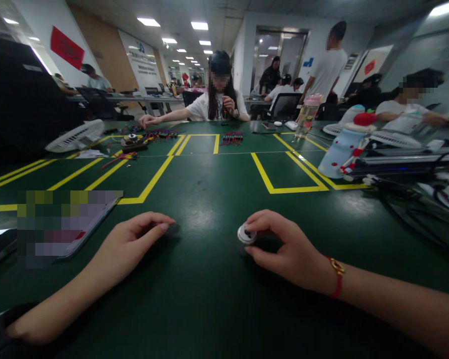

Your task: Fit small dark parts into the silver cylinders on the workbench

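Note:
My right hand (279, 244) grips a small silver metal cylinder (247, 235) between thumb and fingers, low over the green table (205, 304) or standing on it; I cannot tell which. The cylinder's round top faces up and has dark spots in it. To the left, my left hand (142, 234) is closed, with thumb and fingertips pressed together. A small dark grey patch shows at those fingertips, too dim to tell a thing from a shadow. The two hands are apart, with bare table between them.
Left lies a tablet-like slab (97, 224), partly blurred out. Yellow tape lines (299, 190) mark the table. A blue bottle (335, 152), black cables (404, 214) and a clear bottle (307, 119) stand or lie right. Small wired parts (232, 138) lie before a seated person (219, 94) opposite.

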Motion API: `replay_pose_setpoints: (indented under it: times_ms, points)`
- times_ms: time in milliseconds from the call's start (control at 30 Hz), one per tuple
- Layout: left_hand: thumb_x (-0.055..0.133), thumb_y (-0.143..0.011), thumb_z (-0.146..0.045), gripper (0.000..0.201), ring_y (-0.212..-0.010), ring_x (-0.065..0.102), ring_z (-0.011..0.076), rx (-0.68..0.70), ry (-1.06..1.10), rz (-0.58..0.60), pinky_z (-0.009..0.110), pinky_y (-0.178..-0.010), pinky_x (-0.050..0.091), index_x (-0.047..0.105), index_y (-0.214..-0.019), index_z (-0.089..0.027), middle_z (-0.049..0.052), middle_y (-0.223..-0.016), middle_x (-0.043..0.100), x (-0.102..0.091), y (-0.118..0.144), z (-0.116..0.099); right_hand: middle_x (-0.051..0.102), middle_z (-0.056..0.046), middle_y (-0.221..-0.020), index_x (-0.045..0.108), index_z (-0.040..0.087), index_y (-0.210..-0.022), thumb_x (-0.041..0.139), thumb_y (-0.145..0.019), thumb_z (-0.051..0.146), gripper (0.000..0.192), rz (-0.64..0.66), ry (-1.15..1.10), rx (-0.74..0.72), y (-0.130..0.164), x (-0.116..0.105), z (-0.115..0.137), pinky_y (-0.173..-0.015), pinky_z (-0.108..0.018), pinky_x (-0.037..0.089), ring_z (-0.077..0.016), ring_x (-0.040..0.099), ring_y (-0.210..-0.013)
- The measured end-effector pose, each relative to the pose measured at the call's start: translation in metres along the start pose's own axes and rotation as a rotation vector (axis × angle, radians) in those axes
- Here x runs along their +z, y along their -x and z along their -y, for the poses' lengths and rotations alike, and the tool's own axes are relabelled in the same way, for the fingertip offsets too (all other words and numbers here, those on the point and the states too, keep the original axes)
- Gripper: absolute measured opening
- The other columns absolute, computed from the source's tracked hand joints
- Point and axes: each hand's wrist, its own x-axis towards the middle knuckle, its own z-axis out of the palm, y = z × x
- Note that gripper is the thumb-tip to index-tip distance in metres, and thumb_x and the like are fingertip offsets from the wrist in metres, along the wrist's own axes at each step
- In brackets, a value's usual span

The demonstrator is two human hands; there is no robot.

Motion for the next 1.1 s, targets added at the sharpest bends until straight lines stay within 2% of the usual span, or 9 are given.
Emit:
replay_pose_setpoints:
  times_ms: [100, 233, 333, 433, 567, 667, 833, 933, 1100]
  points:
    - [0.055, -0.087, -0.047, 0.031, -0.080, 0.062, 0.0205, 0.114, -0.030, 0.021, 0.030, -0.069, 0.046, 0.067, -0.106, -0.025, 0.003, -0.094, 0.068, 0.012, -0.001, -0.008, 0.060, -0.004, -0.113, 0.051, 0.023, -0.113, 0.065, -0.080, 0.025, 0.036, 0.014, -0.022, 0.084, 0.000, -0.002, -0.003, -0.087, -0.030, 0.055, -0.0124, 0.061, -0.100]
    - [0.053, -0.091, -0.041, 0.028, -0.084, 0.060, 0.0188, 0.398, 0.027, 0.120, 0.029, -0.068, 0.047, 0.065, -0.113, -0.028, 0.004, -0.102, 0.064, 0.039, 0.001, -0.052, 0.061, -0.005, -0.115, 0.046, 0.022, -0.121, 0.074, -0.073, 0.033, 0.057, 0.028, -0.085, 0.217, -0.001, -0.002, -0.007, -0.090, -0.031, 0.054, -0.0138, 0.062, -0.102]
    - [0.057, -0.089, -0.038, 0.023, -0.086, 0.059, 0.0186, 0.528, 0.078, 0.154, 0.030, -0.072, 0.047, 0.070, -0.105, -0.029, 0.004, -0.100, 0.063, 0.055, 0.000, -0.089, 0.063, -0.004, -0.109, 0.052, 0.022, -0.115, 0.072, -0.076, 0.036, 0.046, 0.085, -0.108, 0.250, -0.002, 0.000, -0.007, -0.085, -0.031, 0.054, -0.0128, 0.063, -0.095]
    - [0.061, -0.087, -0.035, 0.016, -0.084, 0.058, 0.0178, 0.563, 0.105, 0.154, 0.030, -0.071, 0.047, 0.074, -0.085, -0.026, 0.003, -0.093, 0.061, 0.058, -0.003, -0.107, 0.064, -0.003, -0.106, 0.054, 0.021, -0.111, 0.070, -0.077, 0.035, 0.040, 0.105, -0.122, 0.250, -0.003, 0.000, -0.006, -0.082, -0.029, 0.054, -0.0117, 0.063, -0.091]
    - [0.061, -0.086, -0.040, 0.018, -0.081, 0.057, 0.0176, 0.459, 0.153, 0.105, 0.030, -0.069, 0.046, 0.075, -0.088, -0.029, 0.001, -0.091, 0.060, 0.053, -0.004, -0.097, 0.065, -0.002, -0.103, 0.055, 0.021, -0.108, 0.070, -0.076, 0.034, 0.038, 0.074, -0.097, 0.240, -0.003, -0.001, -0.005, -0.080, -0.028, 0.052, -0.0114, 0.062, -0.089]
    - [0.064, -0.084, -0.039, 0.015, -0.086, 0.059, 0.0188, 0.406, 0.155, 0.146, 0.032, -0.076, 0.047, 0.076, -0.087, -0.030, 0.001, -0.092, 0.061, 0.054, -0.005, -0.080, 0.064, -0.001, -0.098, 0.054, 0.021, -0.105, 0.069, -0.076, 0.032, 0.034, 0.035, -0.034, 0.261, -0.002, -0.002, -0.004, -0.073, -0.026, 0.051, -0.0109, 0.061, -0.083]
    - [0.070, -0.081, -0.035, 0.010, -0.088, 0.060, 0.0202, 0.464, 0.070, 0.283, 0.033, -0.080, 0.046, 0.077, -0.085, -0.030, 0.001, -0.089, 0.064, 0.074, -0.008, -0.062, 0.063, -0.001, -0.094, 0.052, 0.021, -0.104, 0.067, -0.077, 0.031, 0.033, 0.040, 0.049, 0.241, 0.000, -0.003, -0.004, -0.067, -0.024, 0.049, -0.0098, 0.059, -0.079]
    - [0.071, -0.080, -0.035, 0.010, -0.089, 0.060, 0.0204, 0.488, 0.027, 0.300, 0.033, -0.079, 0.045, 0.077, -0.085, -0.030, 0.001, -0.088, 0.065, 0.079, -0.010, -0.062, 0.062, -0.002, -0.103, 0.052, 0.022, -0.113, 0.066, -0.077, 0.028, 0.040, 0.042, 0.109, 0.192, 0.000, 0.000, -0.004, -0.075, -0.026, 0.050, -0.0115, 0.059, -0.087]
    - [0.060, -0.086, -0.043, 0.026, -0.084, 0.061, 0.0198, 0.356, 0.088, 0.203, 0.031, -0.073, 0.046, 0.072, -0.105, -0.029, 0.002, -0.095, 0.066, 0.052, -0.009, -0.065, 0.063, -0.003, -0.109, 0.057, 0.023, -0.113, 0.067, -0.076, 0.030, 0.039, 0.025, 0.172, 0.178, -0.001, -0.009, -0.004, -0.083, -0.031, 0.051, -0.0147, 0.061, -0.094]
